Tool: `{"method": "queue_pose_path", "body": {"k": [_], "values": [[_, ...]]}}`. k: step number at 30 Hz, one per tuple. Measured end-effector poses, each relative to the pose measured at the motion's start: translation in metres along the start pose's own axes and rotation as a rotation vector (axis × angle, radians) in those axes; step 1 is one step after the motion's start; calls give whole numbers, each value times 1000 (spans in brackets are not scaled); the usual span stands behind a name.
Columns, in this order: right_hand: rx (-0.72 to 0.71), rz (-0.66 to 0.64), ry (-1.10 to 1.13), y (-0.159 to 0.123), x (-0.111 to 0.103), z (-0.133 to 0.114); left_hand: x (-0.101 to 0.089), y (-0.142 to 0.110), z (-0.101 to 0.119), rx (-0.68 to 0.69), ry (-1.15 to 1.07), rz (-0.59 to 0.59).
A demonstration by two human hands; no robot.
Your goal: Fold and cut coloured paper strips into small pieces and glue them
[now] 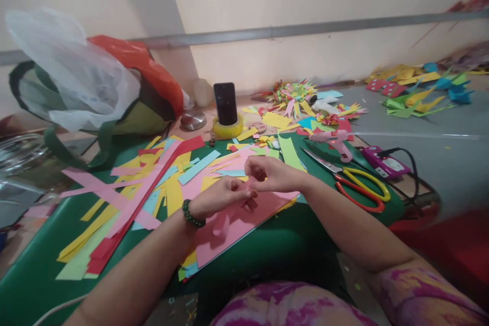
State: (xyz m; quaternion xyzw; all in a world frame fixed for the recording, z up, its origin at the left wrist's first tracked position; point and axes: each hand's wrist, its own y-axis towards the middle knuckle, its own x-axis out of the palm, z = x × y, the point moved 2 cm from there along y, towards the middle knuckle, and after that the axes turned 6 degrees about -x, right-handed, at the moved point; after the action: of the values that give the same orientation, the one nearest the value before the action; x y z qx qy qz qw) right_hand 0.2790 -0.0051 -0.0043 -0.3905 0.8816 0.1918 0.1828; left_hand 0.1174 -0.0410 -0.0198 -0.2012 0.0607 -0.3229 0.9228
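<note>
Over a stack of pink paper sheets [214, 249], my left hand [223, 194] and my right hand [269, 173] meet with fingertips together. Both are closed in a pinch on a small pink paper strip [221, 225], whose curled end hangs below my left hand. The fingers hide most of the strip. Just right of my right hand lie scissors [344, 178] with red and yellow handles, blades apart. Behind them a pink glue gun [334, 141] rests with a small red light showing. Left of my hands, long paper strips [133, 188] in pink, red, yellow and green lie in a loose pile.
A phone [225, 104] stands upright in a yellow tape roll [228, 127] near the wall. Fringed paper pieces [296, 94] are heaped behind. A purple box [385, 163] with a black cable sits at right. Bags [87, 86] stand at the back left.
</note>
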Motion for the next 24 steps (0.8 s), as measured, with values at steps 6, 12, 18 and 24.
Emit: {"method": "queue_pose_path", "body": {"k": [6, 12, 18, 24], "values": [[10, 270, 151, 3, 0, 4, -8, 0, 0, 36, -31, 62], [11, 251, 186, 1, -1, 0, -5, -2, 6, 38, -77, 89], [-20, 323, 76, 1, -2, 0, -6, 0, 2, 57, -30, 106], [-14, 339, 56, 1, 1, 3, -5, -2, 5, 72, 59, 157]]}}
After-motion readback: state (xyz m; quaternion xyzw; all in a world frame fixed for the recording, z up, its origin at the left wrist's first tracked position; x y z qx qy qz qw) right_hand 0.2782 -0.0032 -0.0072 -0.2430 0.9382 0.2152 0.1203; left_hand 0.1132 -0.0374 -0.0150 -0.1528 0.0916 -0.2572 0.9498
